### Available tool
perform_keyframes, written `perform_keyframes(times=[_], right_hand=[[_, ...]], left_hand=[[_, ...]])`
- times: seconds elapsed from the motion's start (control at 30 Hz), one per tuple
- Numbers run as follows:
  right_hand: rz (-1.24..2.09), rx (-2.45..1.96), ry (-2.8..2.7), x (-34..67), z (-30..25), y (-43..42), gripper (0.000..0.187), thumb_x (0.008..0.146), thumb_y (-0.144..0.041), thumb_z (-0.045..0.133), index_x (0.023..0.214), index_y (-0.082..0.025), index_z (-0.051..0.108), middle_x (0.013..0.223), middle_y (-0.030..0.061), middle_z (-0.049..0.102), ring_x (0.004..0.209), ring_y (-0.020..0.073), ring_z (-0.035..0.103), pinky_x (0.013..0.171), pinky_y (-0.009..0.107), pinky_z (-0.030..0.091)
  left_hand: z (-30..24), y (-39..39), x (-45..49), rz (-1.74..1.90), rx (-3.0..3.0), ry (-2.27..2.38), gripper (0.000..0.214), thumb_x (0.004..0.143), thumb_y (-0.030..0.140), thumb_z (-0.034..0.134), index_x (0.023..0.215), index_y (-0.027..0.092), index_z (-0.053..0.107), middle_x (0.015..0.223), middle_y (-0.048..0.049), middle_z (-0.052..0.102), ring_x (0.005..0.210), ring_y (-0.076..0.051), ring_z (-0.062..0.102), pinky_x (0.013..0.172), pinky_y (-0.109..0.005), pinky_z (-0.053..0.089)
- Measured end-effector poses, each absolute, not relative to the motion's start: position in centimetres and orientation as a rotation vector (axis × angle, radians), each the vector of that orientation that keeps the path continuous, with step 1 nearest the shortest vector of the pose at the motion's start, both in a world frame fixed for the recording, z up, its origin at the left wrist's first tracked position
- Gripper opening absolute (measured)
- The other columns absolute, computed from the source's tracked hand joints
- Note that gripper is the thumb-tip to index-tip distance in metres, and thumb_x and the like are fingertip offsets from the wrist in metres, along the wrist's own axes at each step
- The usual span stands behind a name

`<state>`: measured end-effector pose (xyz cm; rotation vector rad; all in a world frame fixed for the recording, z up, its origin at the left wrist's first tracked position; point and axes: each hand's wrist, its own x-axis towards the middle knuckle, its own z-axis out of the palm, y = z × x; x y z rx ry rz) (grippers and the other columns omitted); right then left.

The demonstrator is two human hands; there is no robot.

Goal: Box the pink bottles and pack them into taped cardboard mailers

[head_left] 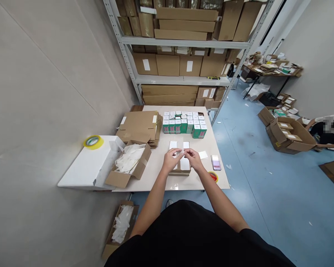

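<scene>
My left hand (171, 160) and my right hand (194, 159) meet above a small cardboard box (179, 173) near the front of the table. Fingertips of both hands are pinched together on a thin whitish strip (183, 145); its exact kind is too small to tell. White rectangular patches (185, 164) show on top of the box, partly hidden by my hands. To the right of my right hand lies a white slip of paper (203, 154). A phone-like object with a lilac screen (216, 163) and a yellow tape roll (213, 176) are farther right.
Green-and-white boxes (180, 126) stand in rows at the table's back. Flattened cardboard (139, 124) is stacked at left, behind an open box of white packing material (130, 159). A tape roll (93, 142) lies on a white surface. Shelving (183, 43) rises behind; another person (327, 129) is far right.
</scene>
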<state>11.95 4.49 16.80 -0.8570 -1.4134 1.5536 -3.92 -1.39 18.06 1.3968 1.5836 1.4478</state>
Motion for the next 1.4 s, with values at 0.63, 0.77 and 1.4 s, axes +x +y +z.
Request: perform_keyframes(times=[0.63,0.77,1.4], right_hand=[[1.614,-0.868,-1.363,13.6,16.9,3.2,0.032,0.082,-0.056,0.077,0.083,-0.025,0.068,0.126,0.0103,0.074,0.126,0.0291,0.064,0.102,0.042,0.052],[1.623,-0.853,-1.364,14.1,16.8,3.0,0.033,0.081,-0.057,0.078,0.085,-0.024,0.070,0.126,0.0112,0.073,0.129,0.0301,0.062,0.105,0.043,0.051],[1.737,-0.906,-1.296,19.2,14.0,3.4,0.030,0.084,-0.055,0.069,0.087,-0.026,0.060,0.088,0.0016,0.069,0.083,0.0198,0.064,0.080,0.034,0.054]], left_hand=[[18.5,-2.7,-0.2,1.604,1.077,1.457,0.034,0.088,0.051,0.075,0.105,0.023,0.083,0.125,-0.0118,0.074,0.122,-0.028,0.066,0.095,-0.037,0.054],[18.1,-2.8,0.7,1.584,1.111,1.565,0.032,0.082,0.046,0.082,0.106,0.025,0.084,0.126,-0.0119,0.073,0.119,-0.028,0.067,0.091,-0.037,0.056],[17.1,-3.4,5.8,1.582,0.773,1.491,0.038,0.083,0.050,0.081,0.109,0.022,0.082,0.124,-0.0082,0.077,0.132,-0.029,0.064,0.112,-0.041,0.049]])
